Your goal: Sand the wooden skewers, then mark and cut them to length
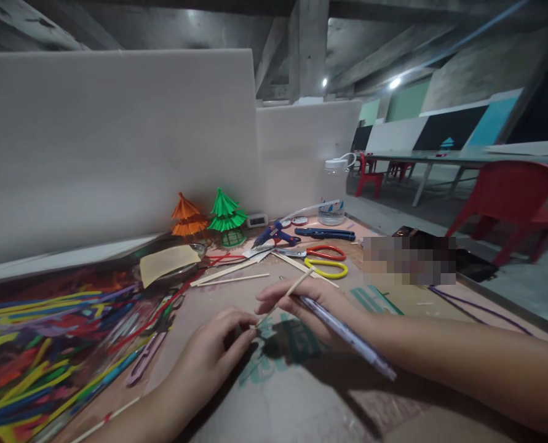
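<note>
Head view: left hand (222, 338), one, closed in a fingertip pinch on the near end of a stick (300, 281); right hand (317, 301), one, fingers curled about a slim lilac pen (350, 338), or what looks like one, its butt end towards the wearer; the stick, pale and thin, slants between the two hands above the board (274, 406), its far end crossing the right fingers, whether gripped by them too cannot be told. Step in hand, by judgement: positioning or marking the single stick, the working point hidden by the fingers. Next move, by judgement, calls for a steady left pinch and fine control of the pen against so narrow a piece. Beyond the hands: loose sticks (237, 279), several, lying near scissors (296, 253) with one red and one yellow loop; glue gun (274, 234), blue; behind these, two paper-like trees, orange tree (189, 215) and green tree (227, 209), side by side. Writing: large green characters (301, 338) on the board, partly covered by hand and shadow, not read with certainty; faint reddish print at lower right, illegible; bottle (333, 184) with a blue-and-orange patterned band, wording too small to read; brands, none legible
</note>
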`<state>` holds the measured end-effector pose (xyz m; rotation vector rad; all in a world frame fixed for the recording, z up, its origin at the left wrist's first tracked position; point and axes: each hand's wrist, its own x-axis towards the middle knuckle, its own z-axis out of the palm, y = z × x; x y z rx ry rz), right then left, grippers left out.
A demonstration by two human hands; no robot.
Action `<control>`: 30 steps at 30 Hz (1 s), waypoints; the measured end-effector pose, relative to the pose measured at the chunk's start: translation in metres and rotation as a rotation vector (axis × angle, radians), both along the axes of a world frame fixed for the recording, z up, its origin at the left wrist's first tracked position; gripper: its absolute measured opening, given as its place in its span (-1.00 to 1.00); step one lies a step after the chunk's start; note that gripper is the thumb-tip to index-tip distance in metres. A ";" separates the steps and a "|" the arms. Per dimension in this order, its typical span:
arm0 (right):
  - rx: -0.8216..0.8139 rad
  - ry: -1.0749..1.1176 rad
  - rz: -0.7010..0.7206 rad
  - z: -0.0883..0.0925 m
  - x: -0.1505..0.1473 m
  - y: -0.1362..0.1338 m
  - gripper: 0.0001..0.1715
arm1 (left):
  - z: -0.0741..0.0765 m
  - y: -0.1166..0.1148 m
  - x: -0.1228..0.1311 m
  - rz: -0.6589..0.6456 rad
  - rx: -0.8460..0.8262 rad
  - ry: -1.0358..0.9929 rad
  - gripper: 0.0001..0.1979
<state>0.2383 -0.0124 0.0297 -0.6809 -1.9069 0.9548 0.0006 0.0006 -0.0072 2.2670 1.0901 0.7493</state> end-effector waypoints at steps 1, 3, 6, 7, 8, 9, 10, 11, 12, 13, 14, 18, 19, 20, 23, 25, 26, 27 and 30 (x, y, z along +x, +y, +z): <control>0.033 -0.016 -0.015 -0.001 0.000 0.000 -0.66 | -0.001 0.000 0.000 0.004 0.011 0.004 -0.76; 0.090 -0.035 -0.052 -0.003 0.000 0.001 -0.62 | -0.001 -0.001 0.000 0.007 0.024 0.019 -0.76; 0.133 -0.067 -0.074 -0.005 0.002 0.004 -0.57 | 0.003 -0.002 -0.001 0.024 0.040 0.023 -0.75; 0.137 -0.092 -0.080 -0.006 0.003 0.005 -0.57 | 0.006 -0.003 -0.001 0.037 0.058 0.006 -0.74; 0.138 -0.119 -0.088 -0.006 0.004 0.006 -0.57 | 0.009 -0.004 -0.002 0.054 0.080 -0.019 -0.74; 0.135 -0.150 -0.093 -0.006 0.005 0.006 -0.58 | 0.014 -0.006 -0.003 0.075 0.105 -0.051 -0.73; 0.135 -0.180 -0.098 -0.006 0.004 0.006 -0.59 | 0.019 -0.008 -0.003 0.097 0.126 -0.083 -0.72; 0.139 -0.210 -0.092 -0.007 0.004 0.005 -0.60 | 0.024 -0.011 -0.003 0.111 0.142 -0.114 -0.70; 0.147 -0.232 -0.078 -0.007 0.002 0.004 -0.62 | 0.029 -0.014 -0.002 0.114 0.152 -0.143 -0.70; 0.158 -0.250 -0.060 -0.007 0.001 0.003 -0.63 | 0.034 -0.018 -0.001 0.099 0.150 -0.168 -0.71; 0.167 -0.268 -0.035 -0.007 -0.001 0.001 -0.64 | 0.038 -0.021 0.001 0.065 0.144 -0.190 -0.73; 0.151 -0.294 0.008 -0.002 -0.005 -0.002 -0.70 | 0.052 -0.034 0.003 -0.014 0.167 -0.283 -0.72; 0.128 -0.300 -0.038 0.001 -0.004 0.000 -0.73 | 0.055 -0.037 0.000 0.029 0.201 -0.317 -0.72; 0.110 -0.312 -0.114 0.003 -0.003 0.003 -0.77 | 0.059 -0.039 -0.003 0.088 0.247 -0.359 -0.73; 0.085 -0.489 -0.403 0.009 0.006 0.021 -0.85 | 0.071 -0.043 -0.016 0.278 0.394 -0.478 -0.80; 0.031 -0.684 -0.485 0.010 0.013 0.034 -0.79 | 0.078 -0.041 -0.021 0.337 0.407 -0.455 -0.82; -0.002 -0.744 -0.478 0.010 0.016 0.039 -0.77 | 0.081 -0.038 -0.021 0.331 0.386 -0.411 -0.81; -0.037 -0.789 -0.453 0.009 0.019 0.043 -0.75 | 0.084 -0.035 -0.020 0.304 0.355 -0.362 -0.80; -0.064 -0.855 -0.357 0.011 0.031 0.052 -0.66 | 0.093 -0.021 -0.006 0.163 0.291 -0.302 -0.77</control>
